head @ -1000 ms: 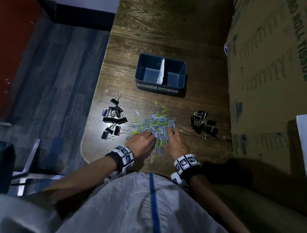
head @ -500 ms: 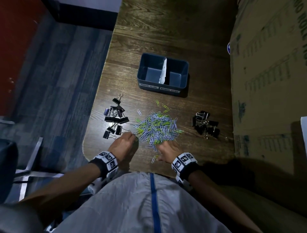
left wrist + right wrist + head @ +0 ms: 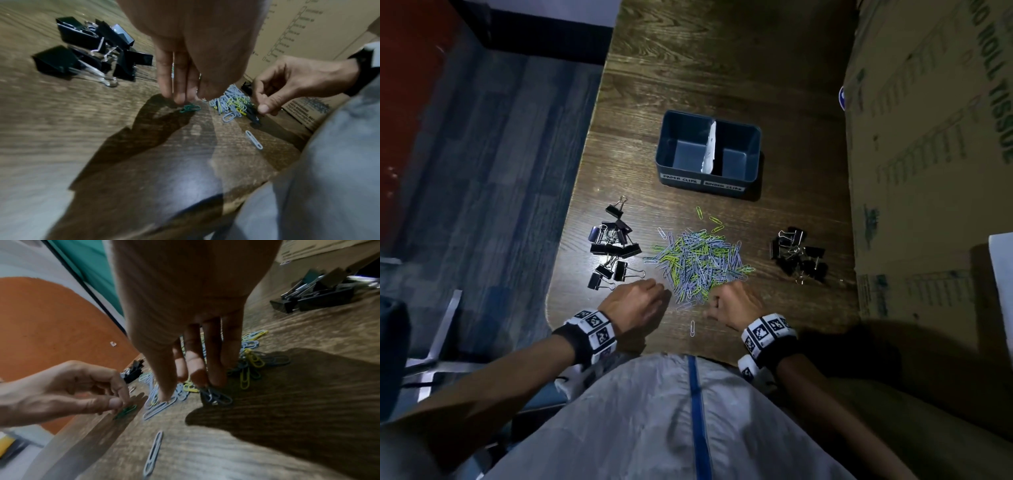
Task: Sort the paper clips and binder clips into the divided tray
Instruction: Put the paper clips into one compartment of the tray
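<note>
A dark blue divided tray (image 3: 755, 137) stands mid-table, with a white divider and front labels for paper clips and binder clips; both halves look empty. A pile of lilac and green paper clips (image 3: 698, 263) lies in front of it. My left hand (image 3: 654, 287) is at the pile's near-left edge. Its thumb and fingertips (image 3: 121, 400) pinch a green paper clip (image 3: 190, 108) against the table. At the near-right edge, my right hand (image 3: 717, 298) has its fingers (image 3: 197, 378) curled into the paper clips. Black binder clips lie in two heaps, left (image 3: 613, 246) and right (image 3: 798, 255).
A big cardboard box (image 3: 928, 154) walls off the table's right side. One lone paper clip (image 3: 692, 329) lies near the table's front edge by my lap. The table's left edge drops to the floor just beyond the left binder clips.
Both hands have drawn back from the middle of the pile to its near edge, the left one shifting left. The pile is more spread out.
</note>
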Tool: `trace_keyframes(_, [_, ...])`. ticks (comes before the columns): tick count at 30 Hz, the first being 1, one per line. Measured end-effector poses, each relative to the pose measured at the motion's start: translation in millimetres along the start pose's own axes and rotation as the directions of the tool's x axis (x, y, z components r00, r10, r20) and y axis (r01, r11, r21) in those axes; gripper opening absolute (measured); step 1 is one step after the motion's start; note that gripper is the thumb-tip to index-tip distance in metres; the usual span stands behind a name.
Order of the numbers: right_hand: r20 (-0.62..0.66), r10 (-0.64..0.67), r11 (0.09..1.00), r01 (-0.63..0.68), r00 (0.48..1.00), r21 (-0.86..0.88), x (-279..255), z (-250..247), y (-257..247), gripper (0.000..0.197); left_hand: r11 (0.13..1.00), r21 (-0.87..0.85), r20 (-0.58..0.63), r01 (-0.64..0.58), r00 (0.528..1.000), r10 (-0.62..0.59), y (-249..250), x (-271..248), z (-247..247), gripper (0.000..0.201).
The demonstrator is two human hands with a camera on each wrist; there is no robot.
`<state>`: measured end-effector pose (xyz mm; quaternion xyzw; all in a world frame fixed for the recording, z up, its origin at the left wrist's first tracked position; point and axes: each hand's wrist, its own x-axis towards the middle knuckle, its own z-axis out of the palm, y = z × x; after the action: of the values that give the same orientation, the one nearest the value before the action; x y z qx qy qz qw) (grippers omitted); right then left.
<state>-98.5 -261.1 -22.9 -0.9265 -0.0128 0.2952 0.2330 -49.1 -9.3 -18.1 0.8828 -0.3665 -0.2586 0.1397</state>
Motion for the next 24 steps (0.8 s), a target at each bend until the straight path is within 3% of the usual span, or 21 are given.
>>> trace_keyframes(3, [0.181, -0.099, 0.979, 0.128, 0.979, -0.16, -4, 4, -23, 0.038, 0.999, -0.041, 0.007, -0.013, 1.0, 0.013, 2, -4, 1, 0.027])
trace_keyframes(6, [0.254, -0.189, 0.936, 0.252, 0.949, -0.245, -1, 7, -44, 0.021, 0.998, -0.038, 0.033, -0.045, 0.998, 0.046, 9, 4, 8, 0.032])
trace_keyframes(8, [0.192, -0.167, 0.944, 0.213, 0.967, -0.251, 3, 7, -49, 0.019, 0.998, -0.049, 0.055, -0.044, 0.997, 0.047, 14, 12, 11, 0.042])
trace_keyframes(11, [0.012, -0.108, 0.969, 0.108, 0.994, -0.221, 8, 4, -49, 0.021, 0.995, -0.067, 0.048, -0.074, 0.996, 0.077, 22, 21, 8, 0.041])
trace_keyframes(15, [-0.163, -0.07, 0.989, 0.047, 0.984, -0.138, 6, -1, -31, 0.019, 0.994, -0.032, -0.04, -0.1, 0.994, 0.099, 23, 22, -1, 0.051])
trace_keyframes(18, [-0.316, 0.066, 0.998, -0.059, 0.947, 0.034, 2, -4, -8, 0.023, 0.998, -0.056, -0.166, 0.033, 0.985, -0.042, 17, 20, -8, 0.048])
trace_keyframes(20, [-0.36, 0.216, 0.976, -0.188, 0.907, 0.112, -4, -7, 6, 0.057, 0.988, -0.037, -0.148, 0.147, 0.977, -0.151, 15, 24, -13, 0.055])
trace_keyframes(22, [-0.291, 0.351, 0.935, -0.317, 0.89, 0.16, -9, -9, 16, 0.102, 0.97, 0.027, -0.023, 0.243, 0.97, -0.242, 17, 32, -14, 0.073])
trace_keyframes(24, [-0.169, 0.39, 0.92, -0.376, 0.905, 0.109, -12, -7, 18, 0.121, 0.958, 0.052, 0.082, 0.283, 0.955, -0.286, 23, 41, -12, 0.088])
